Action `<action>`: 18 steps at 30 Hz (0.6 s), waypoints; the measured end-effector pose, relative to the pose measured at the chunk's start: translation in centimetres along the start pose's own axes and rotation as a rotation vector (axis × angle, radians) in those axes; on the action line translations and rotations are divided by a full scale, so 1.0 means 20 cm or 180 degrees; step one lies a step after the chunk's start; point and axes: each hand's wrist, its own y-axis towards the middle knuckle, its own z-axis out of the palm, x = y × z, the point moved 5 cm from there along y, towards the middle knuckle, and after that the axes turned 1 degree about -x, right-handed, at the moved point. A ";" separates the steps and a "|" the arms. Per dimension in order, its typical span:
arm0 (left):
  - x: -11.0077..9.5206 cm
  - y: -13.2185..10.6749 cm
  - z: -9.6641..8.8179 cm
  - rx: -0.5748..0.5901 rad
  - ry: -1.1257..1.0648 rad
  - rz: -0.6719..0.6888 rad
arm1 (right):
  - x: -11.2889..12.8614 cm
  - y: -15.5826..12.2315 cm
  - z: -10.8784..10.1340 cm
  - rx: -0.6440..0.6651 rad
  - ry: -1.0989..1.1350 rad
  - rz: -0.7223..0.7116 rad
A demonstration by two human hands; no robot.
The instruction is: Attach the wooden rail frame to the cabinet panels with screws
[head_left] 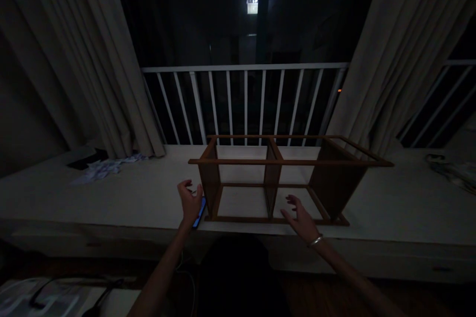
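Forearms (163,267) extend toward a wooden frame (272,188), phone (200,213) alongside, railing (245,67) partly blocked behind.

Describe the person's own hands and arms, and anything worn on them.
Both the left hand and right hand are ungloved, and no sleeves show on the forearms. A slim, silvery bracelet circles the right wrist; none shows on the left. Dim light hides finer details.

The shelf frame (274,178) is brown — railing (245,67) white, curtains (96,59) greyish beige, bracelet (315,241) silver.
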 end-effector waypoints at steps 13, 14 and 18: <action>0.41 -0.20 0.33 0.2602 0.1040 -0.0550 | -0.07 0.11 0.40 0.0030 -0.1116 0.0750; 0.41 -0.20 0.34 0.2627 0.1225 -0.0496 | -0.07 0.11 0.40 0.0051 -0.1262 0.0769; 0.39 -0.20 0.36 0.2672 0.1687 -0.0248 | -0.09 0.13 0.39 0.0078 -0.1497 0.0766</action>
